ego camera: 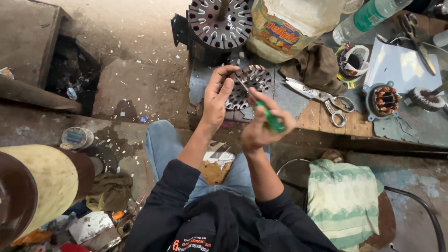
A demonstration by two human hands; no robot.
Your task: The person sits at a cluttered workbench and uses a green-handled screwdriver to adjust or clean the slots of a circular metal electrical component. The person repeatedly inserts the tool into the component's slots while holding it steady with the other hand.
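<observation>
The right hand (263,125) is closed tight around a green screwdriver (270,119), and its thin tip pokes into the round metal motor ring (249,86), which the left hand (217,95) grips by its left edge above the person's knee. The tip might slip out of a slot and jab the left fingers. Past the ring to its right lie open scissors (322,97), which a bump could knock off the bench.

left hand (215,98) hides part of the stator core (249,86).
</observation>
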